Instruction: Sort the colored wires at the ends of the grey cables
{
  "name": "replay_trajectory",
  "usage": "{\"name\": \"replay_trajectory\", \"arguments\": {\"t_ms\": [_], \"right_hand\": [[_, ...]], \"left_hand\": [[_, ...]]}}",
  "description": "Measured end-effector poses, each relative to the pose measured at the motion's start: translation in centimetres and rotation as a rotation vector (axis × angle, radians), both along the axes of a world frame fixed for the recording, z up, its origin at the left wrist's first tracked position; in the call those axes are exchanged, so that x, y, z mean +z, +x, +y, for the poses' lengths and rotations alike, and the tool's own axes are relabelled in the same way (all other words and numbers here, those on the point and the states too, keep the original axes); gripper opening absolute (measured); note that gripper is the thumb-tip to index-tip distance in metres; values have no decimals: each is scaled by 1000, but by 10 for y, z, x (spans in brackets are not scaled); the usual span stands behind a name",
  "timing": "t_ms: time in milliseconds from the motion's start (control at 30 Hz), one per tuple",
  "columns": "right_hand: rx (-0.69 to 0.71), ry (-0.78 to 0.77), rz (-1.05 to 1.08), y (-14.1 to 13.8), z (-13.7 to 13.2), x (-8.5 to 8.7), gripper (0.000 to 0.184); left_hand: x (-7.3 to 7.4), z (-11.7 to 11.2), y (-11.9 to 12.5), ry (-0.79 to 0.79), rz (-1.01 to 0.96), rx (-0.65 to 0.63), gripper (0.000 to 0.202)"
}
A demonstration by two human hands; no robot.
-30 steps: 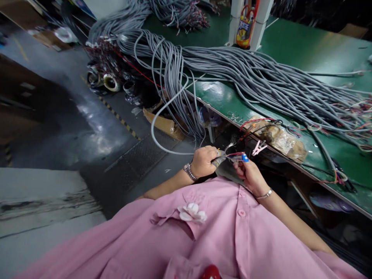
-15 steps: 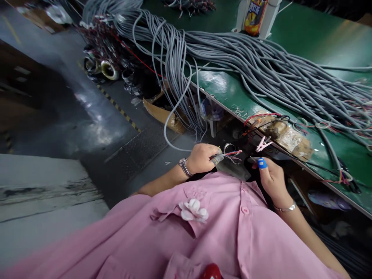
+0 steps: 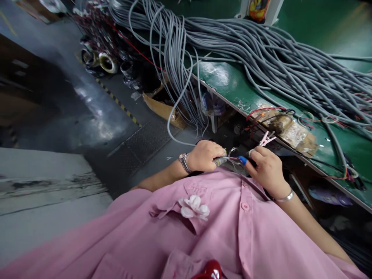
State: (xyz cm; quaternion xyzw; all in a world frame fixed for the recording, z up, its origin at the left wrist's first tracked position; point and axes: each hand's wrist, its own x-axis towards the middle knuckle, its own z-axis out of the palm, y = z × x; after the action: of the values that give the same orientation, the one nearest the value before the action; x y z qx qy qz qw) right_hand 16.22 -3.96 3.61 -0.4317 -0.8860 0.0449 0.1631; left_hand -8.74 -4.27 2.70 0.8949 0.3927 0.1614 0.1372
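My left hand (image 3: 205, 155), with a watch on its wrist and wrapped fingertips, is closed around the end of a grey cable (image 3: 180, 142). Thin stripped wires (image 3: 231, 158) stick out of that end toward the right. My right hand (image 3: 266, 170) is closed too, its blue-taped thumb pressed at the tips of these wires. Whether a small tool also sits in its fingers is hidden. A pink clip (image 3: 266, 139) at the table edge is just above my right hand.
A thick bundle of grey cables (image 3: 221, 35) runs along the green table (image 3: 223, 77) and hangs over its edge. Taped brown blocks (image 3: 290, 130) lie near the front edge. Below are a torn cardboard box (image 3: 158, 108) and rolls of tape (image 3: 108, 63) on the floor.
My right hand has moved left, bringing its thumb to the wires that stood free of it before. The left hand keeps its hold on the cable. The view has tilted slightly down.
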Motion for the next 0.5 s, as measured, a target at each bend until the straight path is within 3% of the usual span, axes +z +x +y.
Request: {"name": "replay_trajectory", "arguments": {"t_ms": [500], "right_hand": [[-36,-98,126,0,-2,-14,29]], "left_hand": [[-3,2,-3,-10,-84,-26,17]]}}
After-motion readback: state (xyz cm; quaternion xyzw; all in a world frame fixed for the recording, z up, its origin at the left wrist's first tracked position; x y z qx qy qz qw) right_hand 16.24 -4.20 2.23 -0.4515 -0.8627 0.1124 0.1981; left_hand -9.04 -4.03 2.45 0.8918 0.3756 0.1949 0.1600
